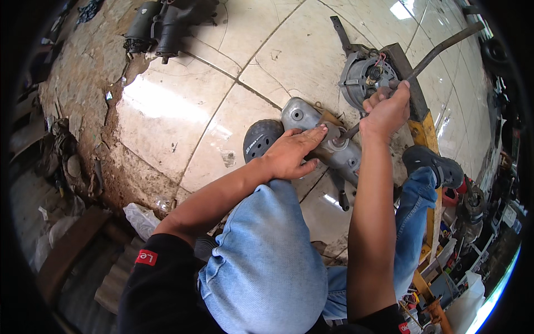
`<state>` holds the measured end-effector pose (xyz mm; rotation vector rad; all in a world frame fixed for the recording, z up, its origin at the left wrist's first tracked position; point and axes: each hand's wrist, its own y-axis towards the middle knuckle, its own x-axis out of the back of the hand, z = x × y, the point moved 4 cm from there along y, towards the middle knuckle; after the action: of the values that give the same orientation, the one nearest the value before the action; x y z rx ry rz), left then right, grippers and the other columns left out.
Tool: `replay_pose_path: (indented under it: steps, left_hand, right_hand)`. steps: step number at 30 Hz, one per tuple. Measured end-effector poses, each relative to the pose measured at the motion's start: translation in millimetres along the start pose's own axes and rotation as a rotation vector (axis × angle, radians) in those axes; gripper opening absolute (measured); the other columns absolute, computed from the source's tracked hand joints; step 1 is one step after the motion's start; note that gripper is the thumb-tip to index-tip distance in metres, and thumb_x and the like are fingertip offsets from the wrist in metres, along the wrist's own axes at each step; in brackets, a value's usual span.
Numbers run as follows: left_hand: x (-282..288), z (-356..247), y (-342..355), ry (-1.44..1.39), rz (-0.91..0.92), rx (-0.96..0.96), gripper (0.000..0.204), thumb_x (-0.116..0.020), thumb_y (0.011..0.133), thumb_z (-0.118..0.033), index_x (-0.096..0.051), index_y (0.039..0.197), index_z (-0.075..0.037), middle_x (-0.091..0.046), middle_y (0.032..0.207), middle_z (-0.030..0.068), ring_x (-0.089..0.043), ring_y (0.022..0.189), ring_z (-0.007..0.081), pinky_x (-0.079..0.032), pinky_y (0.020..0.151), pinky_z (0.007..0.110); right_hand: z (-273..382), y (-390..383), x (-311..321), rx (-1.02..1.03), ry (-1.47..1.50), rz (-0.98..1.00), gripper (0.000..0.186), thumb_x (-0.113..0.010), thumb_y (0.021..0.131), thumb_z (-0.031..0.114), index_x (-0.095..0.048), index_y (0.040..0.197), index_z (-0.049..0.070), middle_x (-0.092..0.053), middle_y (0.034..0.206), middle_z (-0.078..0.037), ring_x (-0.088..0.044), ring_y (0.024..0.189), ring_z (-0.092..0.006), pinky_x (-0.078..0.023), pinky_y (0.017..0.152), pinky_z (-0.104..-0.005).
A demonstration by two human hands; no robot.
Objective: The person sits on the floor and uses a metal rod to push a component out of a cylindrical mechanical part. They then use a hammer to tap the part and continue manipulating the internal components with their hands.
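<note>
My left hand [292,153] lies with fingers stretched out across a long grey metal housing [297,113] on the floor, pressing on its top. Bolt holes show at the housing's ends. My right hand [386,114] is wrapped round a long bent metal bar [445,49]. The bar's lower end meets the round raised middle of the housing, while its upper end reaches out to the far right. How the bar's tip sits there is partly hidden. Just beyond my right hand rests an alternator-like round metal unit [356,83] with exposed wires.
My shoes [262,139] flank the housing on the tiled floor [245,61]. Two dark cylindrical motor-like parts [167,28] lie at the far left. A yellow-and-dark metal beam [425,131] runs along the right, past which tools and parts are heaped. Broken ground [78,83] borders the tiles.
</note>
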<state>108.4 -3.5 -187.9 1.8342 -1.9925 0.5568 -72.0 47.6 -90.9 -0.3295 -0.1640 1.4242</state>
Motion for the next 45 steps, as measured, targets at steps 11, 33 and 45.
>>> replay_pose_path:
  steps: [11, 33, 45]
  left_hand:
    - [1.1, -2.9, -8.3, 0.069, 0.078, 0.025, 0.084, -0.059, 0.083, -0.027, -0.022, 0.152, 0.001, -0.032, 0.156, 0.0200, -0.037, 0.142, 0.0273, -0.029, 0.113, 0.047]
    - [2.1, -3.6, 14.7, -0.093, 0.052, 0.139, 0.082, -0.059, 0.080, -0.019, -0.024, 0.152, 0.000, -0.033, 0.156, 0.0192, -0.038, 0.141, 0.0283, -0.030, 0.112, 0.046]
    - [17.5, -7.3, 16.9, -0.242, -0.034, 0.012, 0.074, -0.055, 0.070, -0.004, -0.041, 0.143, 0.001, -0.054, 0.136, 0.0231, -0.053, 0.125, 0.0370, -0.045, 0.102, 0.041]
  right_hand:
    - [-0.6, 1.2, 1.2, 0.032, -0.017, 0.048, 0.034, -0.050, 0.095, 0.040, -0.043, 0.082, 0.010, -0.038, 0.063, 0.001, -0.030, 0.047, -0.0083, -0.022, 0.044, -0.0278]
    - [-4.9, -0.8, 0.0, 0.019, -0.020, 0.039, 0.034, -0.051, 0.095, 0.040, -0.050, 0.088, 0.007, -0.041, 0.065, 0.000, -0.032, 0.048, -0.0076, -0.024, 0.043, -0.0258]
    - [-6.5, -1.4, -0.8, 0.000, -0.036, 0.062, 0.033, -0.050, 0.096, 0.039, -0.050, 0.086, 0.008, -0.042, 0.065, 0.001, -0.032, 0.048, -0.0070, -0.025, 0.044, -0.0257]
